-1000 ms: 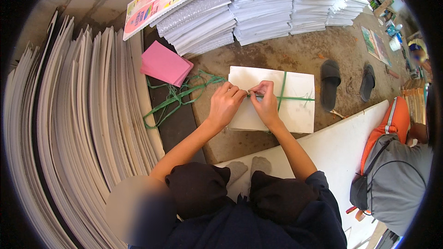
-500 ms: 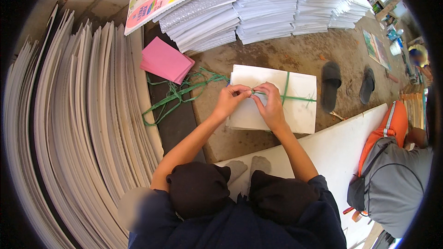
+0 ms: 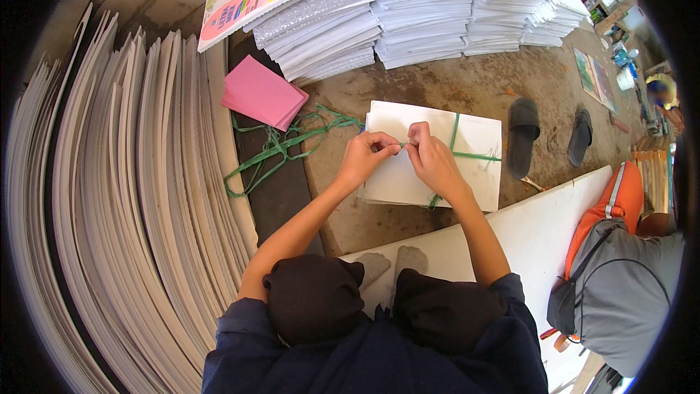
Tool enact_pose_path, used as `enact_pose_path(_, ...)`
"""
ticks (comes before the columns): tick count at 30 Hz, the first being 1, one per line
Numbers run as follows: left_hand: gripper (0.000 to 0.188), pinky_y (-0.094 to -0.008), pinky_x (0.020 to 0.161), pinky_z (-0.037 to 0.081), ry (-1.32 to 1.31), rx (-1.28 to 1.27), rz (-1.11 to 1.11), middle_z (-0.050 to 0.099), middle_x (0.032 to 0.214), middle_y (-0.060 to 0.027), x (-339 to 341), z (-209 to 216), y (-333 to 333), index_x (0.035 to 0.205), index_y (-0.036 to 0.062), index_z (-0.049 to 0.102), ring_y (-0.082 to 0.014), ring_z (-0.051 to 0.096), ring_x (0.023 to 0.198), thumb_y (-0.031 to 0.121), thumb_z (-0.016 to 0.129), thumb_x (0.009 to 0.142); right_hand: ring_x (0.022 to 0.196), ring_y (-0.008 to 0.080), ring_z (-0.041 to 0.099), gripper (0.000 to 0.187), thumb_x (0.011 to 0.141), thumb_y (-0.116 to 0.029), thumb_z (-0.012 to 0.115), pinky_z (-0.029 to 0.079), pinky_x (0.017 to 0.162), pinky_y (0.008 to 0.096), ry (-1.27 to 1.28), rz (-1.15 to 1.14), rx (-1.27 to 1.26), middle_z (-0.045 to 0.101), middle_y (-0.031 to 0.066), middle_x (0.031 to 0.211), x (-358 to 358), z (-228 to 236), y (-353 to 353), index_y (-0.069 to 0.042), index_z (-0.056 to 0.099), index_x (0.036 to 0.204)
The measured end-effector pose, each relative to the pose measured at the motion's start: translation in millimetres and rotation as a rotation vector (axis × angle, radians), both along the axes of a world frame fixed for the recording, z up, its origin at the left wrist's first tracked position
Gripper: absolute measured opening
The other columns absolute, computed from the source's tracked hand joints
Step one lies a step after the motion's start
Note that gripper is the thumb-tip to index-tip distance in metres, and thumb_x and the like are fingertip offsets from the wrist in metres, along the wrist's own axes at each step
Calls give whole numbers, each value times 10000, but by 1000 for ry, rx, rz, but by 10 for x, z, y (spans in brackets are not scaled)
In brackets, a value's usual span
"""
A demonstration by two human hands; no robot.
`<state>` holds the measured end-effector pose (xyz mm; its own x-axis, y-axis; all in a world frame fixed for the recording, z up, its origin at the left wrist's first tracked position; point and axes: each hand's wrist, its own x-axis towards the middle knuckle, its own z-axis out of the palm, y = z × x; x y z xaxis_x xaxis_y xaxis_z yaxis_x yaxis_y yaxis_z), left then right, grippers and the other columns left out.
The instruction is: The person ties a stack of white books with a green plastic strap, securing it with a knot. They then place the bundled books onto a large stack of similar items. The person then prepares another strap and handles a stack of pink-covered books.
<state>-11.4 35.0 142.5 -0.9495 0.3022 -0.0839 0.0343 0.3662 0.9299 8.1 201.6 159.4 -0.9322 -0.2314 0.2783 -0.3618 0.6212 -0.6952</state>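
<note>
A stack of white sheets (image 3: 472, 186) lies on the floor in front of me, bound with green plastic string (image 3: 475, 155) that crosses near its right side. Over the stack's left part, my left hand (image 3: 364, 157) pinches the string between thumb and fingertips. My right hand (image 3: 436, 164) grips the same string just beside it, and the two sets of fingertips nearly meet. A short green bit shows between them; whether it is a knot I cannot make out. Left of the stack, loose green string (image 3: 281, 147) lies in a tangle.
Pink sheets (image 3: 264, 93) lie near the tangle. Tall boards (image 3: 171, 175) stand along the left, and high piles of white sheets (image 3: 419, 29) rise at the back. Black sandals (image 3: 523, 138) sit right of the stack. A person in grey (image 3: 623, 284) is close by at the lower right.
My right hand has turned, its fingers closing in toward the left fingertips. Its wrist has shifted slightly right, and green string ends now show at the stack's lower edge. The left hand stays nearly still.
</note>
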Motion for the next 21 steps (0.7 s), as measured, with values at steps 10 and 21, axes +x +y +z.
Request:
enact_pose_path(10,109,-324,669,441,552,-311,-168,579,784,-92,-39,46,-346,772,27,593,-260,544,766,106,648,721,614,322,515,145,770,17,403,367,625,377,-67,265,372,526,126,631,-126,-24,393,-60,415,892)
enact_pose_path(21,254,-222,653,327,-77,394,-109,450,775,-9,-150,63,-88,773,53,483,-99,406,737,288,499,868,671,136,420,209,869,-37,446,380,747,330,-441,275,-929,381,29,705,-204,-109,148,-105,249,854)
